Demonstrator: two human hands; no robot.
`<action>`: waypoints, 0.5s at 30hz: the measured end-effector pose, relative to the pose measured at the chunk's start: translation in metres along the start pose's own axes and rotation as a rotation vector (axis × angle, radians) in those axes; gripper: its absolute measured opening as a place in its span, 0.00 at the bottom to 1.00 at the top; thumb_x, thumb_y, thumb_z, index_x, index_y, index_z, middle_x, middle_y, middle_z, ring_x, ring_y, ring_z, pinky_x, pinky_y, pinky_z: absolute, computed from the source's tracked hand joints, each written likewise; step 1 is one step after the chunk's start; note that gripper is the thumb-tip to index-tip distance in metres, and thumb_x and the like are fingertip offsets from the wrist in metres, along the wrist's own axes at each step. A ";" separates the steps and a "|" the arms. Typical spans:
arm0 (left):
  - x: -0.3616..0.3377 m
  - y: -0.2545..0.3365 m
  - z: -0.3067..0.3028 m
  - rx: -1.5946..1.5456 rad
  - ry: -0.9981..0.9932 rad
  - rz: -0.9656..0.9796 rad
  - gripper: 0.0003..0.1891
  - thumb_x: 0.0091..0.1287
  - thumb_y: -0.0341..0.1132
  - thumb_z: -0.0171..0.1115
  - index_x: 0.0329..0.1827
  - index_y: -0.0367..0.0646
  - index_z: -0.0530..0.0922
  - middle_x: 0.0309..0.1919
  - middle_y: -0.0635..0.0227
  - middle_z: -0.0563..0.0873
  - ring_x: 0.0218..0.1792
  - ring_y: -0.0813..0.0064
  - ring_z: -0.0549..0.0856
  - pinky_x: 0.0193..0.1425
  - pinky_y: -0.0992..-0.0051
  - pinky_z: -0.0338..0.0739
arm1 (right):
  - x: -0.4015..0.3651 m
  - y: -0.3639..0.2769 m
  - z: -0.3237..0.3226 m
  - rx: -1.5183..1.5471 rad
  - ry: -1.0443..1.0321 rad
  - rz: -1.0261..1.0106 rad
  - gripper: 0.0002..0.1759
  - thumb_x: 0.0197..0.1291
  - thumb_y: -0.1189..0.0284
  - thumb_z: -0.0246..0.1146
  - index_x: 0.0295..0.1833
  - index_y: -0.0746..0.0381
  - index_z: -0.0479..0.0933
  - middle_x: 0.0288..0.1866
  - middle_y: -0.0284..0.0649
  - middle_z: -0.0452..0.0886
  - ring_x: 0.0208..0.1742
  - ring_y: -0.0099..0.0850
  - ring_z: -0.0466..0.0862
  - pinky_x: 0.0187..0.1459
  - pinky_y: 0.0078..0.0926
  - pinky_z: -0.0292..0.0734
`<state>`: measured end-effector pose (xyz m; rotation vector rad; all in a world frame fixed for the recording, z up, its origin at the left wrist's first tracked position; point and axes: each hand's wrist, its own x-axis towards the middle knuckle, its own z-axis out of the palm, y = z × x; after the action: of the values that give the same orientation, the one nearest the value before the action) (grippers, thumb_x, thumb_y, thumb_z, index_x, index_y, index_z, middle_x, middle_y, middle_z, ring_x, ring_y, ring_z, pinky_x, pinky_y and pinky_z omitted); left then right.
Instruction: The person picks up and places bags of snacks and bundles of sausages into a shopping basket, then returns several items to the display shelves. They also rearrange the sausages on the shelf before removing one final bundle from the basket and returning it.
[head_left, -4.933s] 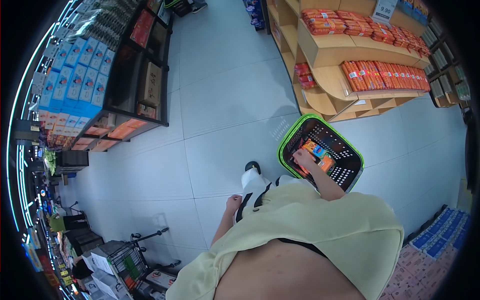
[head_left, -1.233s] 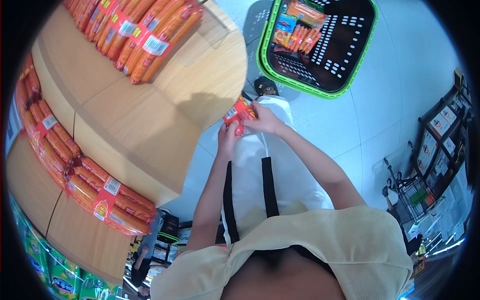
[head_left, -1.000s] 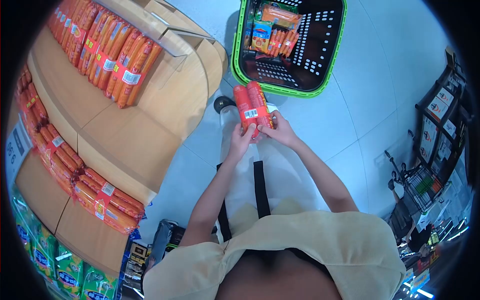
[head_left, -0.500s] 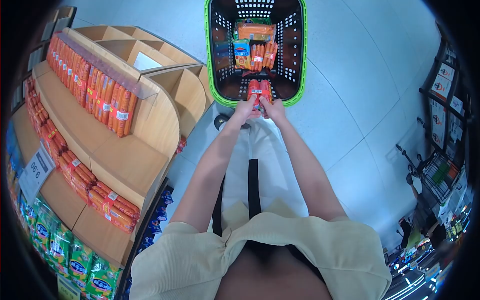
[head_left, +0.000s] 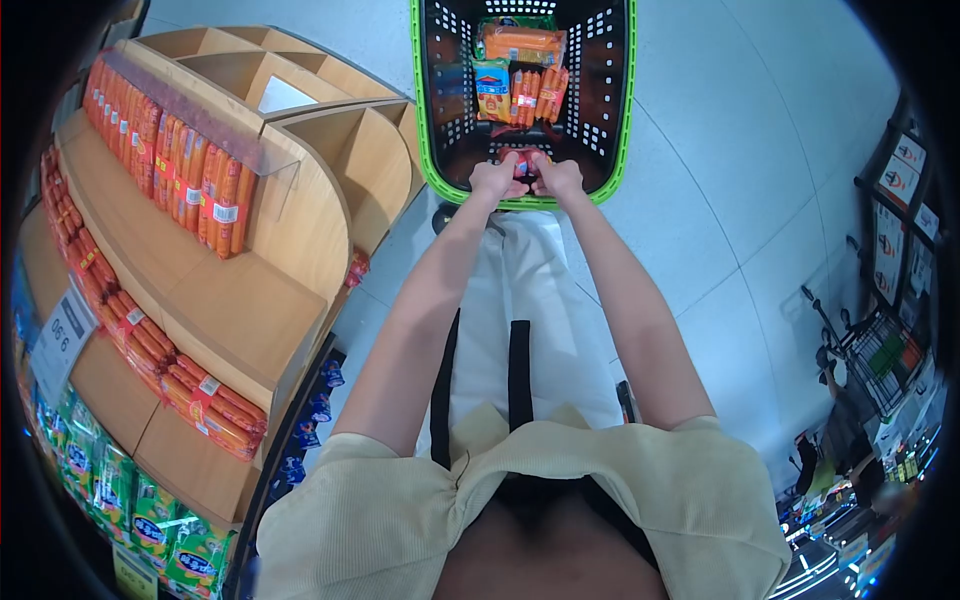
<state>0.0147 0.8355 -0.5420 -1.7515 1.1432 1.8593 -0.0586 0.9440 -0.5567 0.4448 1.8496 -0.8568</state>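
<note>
Both of my hands reach over the near green rim of a black shopping basket (head_left: 628, 120). My left hand (head_left: 496, 180) and my right hand (head_left: 556, 179) are closed on the two sides of a red sausage pack (head_left: 520, 158), which is mostly hidden by my fingers. Deeper in the basket lie an orange sausage pack (head_left: 525, 44), a yellow and blue packet (head_left: 492, 92) and smaller bundles of orange sausages (head_left: 525, 98). A green package (head_left: 515, 21) shows behind them.
To the left, a curved wooden shelf (head_left: 240, 290) carries upright sausage packs (head_left: 165, 160) and a lower row of sausage bundles (head_left: 150, 340). Green packages (head_left: 150, 520) sit beneath a price sign (head_left: 62, 340). At right are a shopping cart (head_left: 880, 350) and people farther off.
My hands have gone farther into the basket with the red sausage pack, which has lowered and tipped so less of it shows. The view has shifted slightly.
</note>
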 end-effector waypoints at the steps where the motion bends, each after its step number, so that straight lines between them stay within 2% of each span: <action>1: 0.003 0.003 -0.001 0.000 -0.058 0.073 0.20 0.61 0.39 0.62 0.35 0.21 0.75 0.28 0.45 0.83 0.24 0.61 0.86 0.28 0.71 0.85 | 0.004 -0.006 -0.001 0.044 0.030 -0.085 0.19 0.56 0.65 0.62 0.38 0.74 0.74 0.24 0.45 0.81 0.21 0.30 0.83 0.23 0.25 0.81; 2: 0.003 0.002 -0.001 -0.055 -0.143 0.234 0.15 0.62 0.35 0.60 0.38 0.26 0.75 0.27 0.50 0.83 0.25 0.63 0.86 0.30 0.70 0.86 | 0.006 -0.012 -0.001 0.087 0.059 -0.164 0.13 0.57 0.70 0.60 0.38 0.73 0.74 0.24 0.44 0.82 0.21 0.29 0.83 0.23 0.25 0.81; 3: 0.006 0.002 -0.001 0.011 -0.216 0.256 0.14 0.62 0.36 0.59 0.39 0.30 0.75 0.26 0.54 0.84 0.27 0.66 0.86 0.32 0.73 0.84 | 0.008 -0.018 0.000 0.055 0.019 -0.255 0.07 0.58 0.78 0.54 0.36 0.70 0.75 0.26 0.43 0.82 0.20 0.26 0.82 0.23 0.25 0.80; 4: 0.008 0.003 0.000 0.074 -0.290 0.280 0.12 0.63 0.36 0.58 0.40 0.34 0.75 0.25 0.59 0.84 0.28 0.70 0.86 0.34 0.75 0.83 | 0.007 -0.021 0.003 0.040 0.003 -0.291 0.07 0.57 0.74 0.56 0.33 0.67 0.76 0.28 0.44 0.83 0.25 0.31 0.84 0.30 0.28 0.81; 5: 0.002 0.004 0.001 0.066 -0.287 0.279 0.12 0.63 0.36 0.58 0.40 0.34 0.75 0.25 0.59 0.84 0.28 0.70 0.86 0.34 0.75 0.83 | 0.008 -0.019 0.008 -0.113 0.040 -0.332 0.08 0.55 0.72 0.57 0.32 0.66 0.77 0.29 0.44 0.83 0.29 0.33 0.84 0.34 0.30 0.80; 7: -0.014 0.003 0.002 0.551 -0.133 0.390 0.11 0.63 0.36 0.58 0.40 0.35 0.76 0.24 0.63 0.84 0.30 0.74 0.86 0.33 0.76 0.81 | 0.006 -0.012 0.014 -0.305 0.061 -0.408 0.10 0.53 0.67 0.59 0.33 0.63 0.78 0.31 0.45 0.83 0.37 0.38 0.84 0.41 0.33 0.79; 8: -0.012 -0.007 -0.002 0.545 -0.127 0.393 0.11 0.63 0.36 0.58 0.40 0.35 0.76 0.24 0.63 0.84 0.30 0.74 0.86 0.33 0.76 0.81 | 0.010 0.001 0.019 -0.341 0.043 -0.441 0.11 0.51 0.65 0.60 0.34 0.62 0.78 0.33 0.45 0.83 0.40 0.40 0.84 0.43 0.34 0.78; 9: -0.005 -0.026 -0.007 0.630 -0.071 0.513 0.11 0.64 0.36 0.57 0.40 0.36 0.76 0.23 0.63 0.84 0.29 0.75 0.86 0.34 0.77 0.81 | 0.017 0.018 0.025 -0.309 0.035 -0.457 0.11 0.51 0.64 0.60 0.33 0.62 0.78 0.32 0.45 0.83 0.38 0.41 0.84 0.42 0.35 0.77; 10: -0.004 -0.038 -0.012 0.713 -0.012 0.629 0.10 0.64 0.36 0.56 0.40 0.36 0.76 0.23 0.63 0.84 0.29 0.76 0.86 0.34 0.77 0.80 | 0.007 0.026 0.028 -0.325 0.069 -0.478 0.11 0.54 0.65 0.60 0.33 0.63 0.77 0.28 0.43 0.82 0.32 0.36 0.84 0.37 0.32 0.78; 11: -0.021 -0.040 -0.019 0.516 -0.082 0.524 0.09 0.64 0.34 0.56 0.39 0.37 0.77 0.24 0.65 0.84 0.29 0.78 0.85 0.35 0.77 0.80 | -0.002 0.034 0.031 -0.190 0.012 -0.421 0.10 0.57 0.68 0.59 0.35 0.64 0.77 0.27 0.40 0.82 0.30 0.31 0.83 0.34 0.27 0.78; 12: -0.022 -0.057 -0.028 0.510 -0.078 0.523 0.09 0.64 0.34 0.56 0.39 0.37 0.77 0.24 0.65 0.84 0.29 0.78 0.85 0.35 0.77 0.80 | -0.010 0.042 0.033 -0.057 -0.044 -0.361 0.08 0.60 0.70 0.58 0.36 0.65 0.76 0.27 0.38 0.81 0.29 0.25 0.83 0.30 0.22 0.78; 13: -0.024 -0.073 -0.036 0.363 -0.052 0.562 0.07 0.63 0.33 0.56 0.38 0.38 0.77 0.23 0.64 0.84 0.26 0.77 0.84 0.33 0.76 0.78 | -0.019 0.051 0.033 -0.065 -0.048 -0.363 0.08 0.60 0.70 0.58 0.36 0.65 0.76 0.27 0.38 0.81 0.29 0.25 0.83 0.30 0.22 0.78; 15: -0.033 -0.105 -0.058 0.153 0.016 0.621 0.06 0.62 0.32 0.56 0.37 0.40 0.77 0.23 0.65 0.83 0.23 0.77 0.82 0.30 0.76 0.76 | -0.032 0.076 0.029 0.154 -0.180 -0.290 0.08 0.63 0.71 0.56 0.37 0.66 0.74 0.25 0.37 0.80 0.26 0.23 0.81 0.25 0.19 0.75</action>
<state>0.1350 0.8668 -0.5394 -1.4241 1.9434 1.9990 0.0219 0.9773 -0.5623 0.1872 1.7114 -1.2008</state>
